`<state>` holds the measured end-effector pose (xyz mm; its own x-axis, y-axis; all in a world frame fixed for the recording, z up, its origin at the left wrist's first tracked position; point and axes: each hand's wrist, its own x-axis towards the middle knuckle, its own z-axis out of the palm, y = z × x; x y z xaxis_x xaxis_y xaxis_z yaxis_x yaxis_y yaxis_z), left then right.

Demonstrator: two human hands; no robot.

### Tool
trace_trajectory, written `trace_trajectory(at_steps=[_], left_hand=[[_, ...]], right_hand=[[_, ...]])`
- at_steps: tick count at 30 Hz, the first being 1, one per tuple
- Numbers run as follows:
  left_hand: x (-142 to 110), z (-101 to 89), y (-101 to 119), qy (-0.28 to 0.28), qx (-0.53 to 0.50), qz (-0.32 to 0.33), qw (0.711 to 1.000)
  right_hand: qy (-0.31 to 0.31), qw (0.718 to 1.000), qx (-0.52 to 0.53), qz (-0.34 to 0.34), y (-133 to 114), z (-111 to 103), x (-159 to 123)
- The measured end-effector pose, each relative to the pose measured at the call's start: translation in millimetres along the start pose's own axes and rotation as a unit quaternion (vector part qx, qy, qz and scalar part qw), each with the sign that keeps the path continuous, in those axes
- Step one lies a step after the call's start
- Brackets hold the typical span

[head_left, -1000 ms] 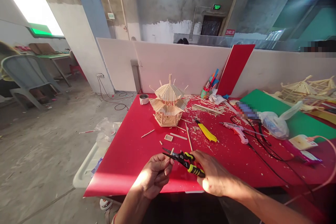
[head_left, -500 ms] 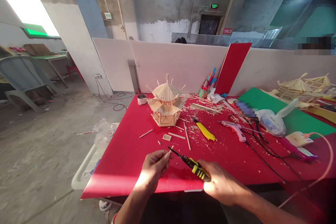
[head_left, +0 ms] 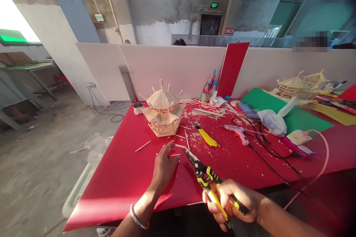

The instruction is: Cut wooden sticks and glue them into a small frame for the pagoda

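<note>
My left hand point(head_left: 164, 164) reaches over the red table top with fingers and thumb apart, and nothing shows between them. Close to its thumb lies a short wooden stick point(head_left: 175, 154); a pale flat strip point(head_left: 181, 146) is just past the fingertips. Wrapped around black-and-yellow pliers point(head_left: 207, 177) is my right hand point(head_left: 236, 202). The handles are spread and the jaws gape, pointing at the sticks. Behind my left hand stands a model pavilion point(head_left: 164, 113) built of thin sticks, with a two-tier roof.
A yellow utility knife point(head_left: 206, 136) and a pink glue gun point(head_left: 237, 133) lie to the right, with black cables. Loose sticks point(head_left: 211, 111) and shavings spread behind. A pen cup point(head_left: 205, 96), plastic bag point(head_left: 274, 121), green board point(head_left: 306, 118) and small round tin point(head_left: 138, 108) stand around.
My left hand has let go of a short stick, opened and moved forward to the table top. The pliers have opened and drawn back slightly from it. The view has swung right.
</note>
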<state>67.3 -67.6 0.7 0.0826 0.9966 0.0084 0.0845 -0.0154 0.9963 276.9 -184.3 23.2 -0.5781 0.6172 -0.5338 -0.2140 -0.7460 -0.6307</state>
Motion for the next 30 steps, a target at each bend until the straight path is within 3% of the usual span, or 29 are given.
trace_trajectory(at_steps=[2, 5, 10, 13, 15, 17, 19, 21, 22, 24, 28, 30], left_hand=[[-1.0, 3.6, 6.1, -0.075, -0.071, -0.016, 0.994], [-5.1, 4.2, 11.6, -0.17, -0.149, -0.06, 0.972], [-8.0, -6.5, 11.3, -0.146, -0.126, -0.058, 0.98], [-7.2, -14.2, 13.1, -0.115, -0.124, -0.077, 0.983], [-6.3, -18.1, 16.3, -0.103, -0.13, -0.092, 0.982], [-5.4, -20.5, 20.4, -0.108, -0.142, -0.101, 0.979], [-4.7, -21.4, 24.6, -0.121, -0.15, -0.103, 0.976], [-4.2, -20.6, 27.7, -0.13, -0.159, -0.1, 0.973], [-4.0, -19.7, 28.6, -0.134, -0.167, -0.099, 0.972], [-3.3, -16.8, 29.1, -0.137, -0.191, -0.098, 0.967], [0.8, -10.0, 27.7, -0.138, -0.241, -0.11, 0.954], [4.2, -9.0, 27.9, -0.141, -0.254, -0.119, 0.95]], right_hand=[[-0.049, 0.998, 0.022, 0.031, -4.9, 2.3, -3.6], [-0.066, 0.995, 0.029, 0.075, -10.4, 11.2, -7.4], [-0.082, 0.994, -0.017, 0.077, -10.4, 16.0, -11.4], [0.019, 0.985, -0.173, 0.004, -16.4, 11.7, -19.9], [0.151, 0.924, -0.346, -0.054, -23.4, 6.7, -26.1], [0.291, 0.82, -0.488, -0.063, -28.1, -1.8, -29.5], [0.41, 0.705, -0.579, -0.019, -27.4, -15.2, -29.7], [0.481, 0.596, -0.642, 0.024, -23.2, -31.6, -28.3], [0.492, 0.562, -0.664, 0.023, -21.6, -39.3, -27.3], [0.481, 0.545, -0.686, -0.03, -23.4, -50.1, -23.8], [0.464, 0.554, -0.667, -0.182, -55.3, -47.0, 3.0], [0.484, 0.528, -0.683, -0.141, -79.5, -40.3, 28.0]])
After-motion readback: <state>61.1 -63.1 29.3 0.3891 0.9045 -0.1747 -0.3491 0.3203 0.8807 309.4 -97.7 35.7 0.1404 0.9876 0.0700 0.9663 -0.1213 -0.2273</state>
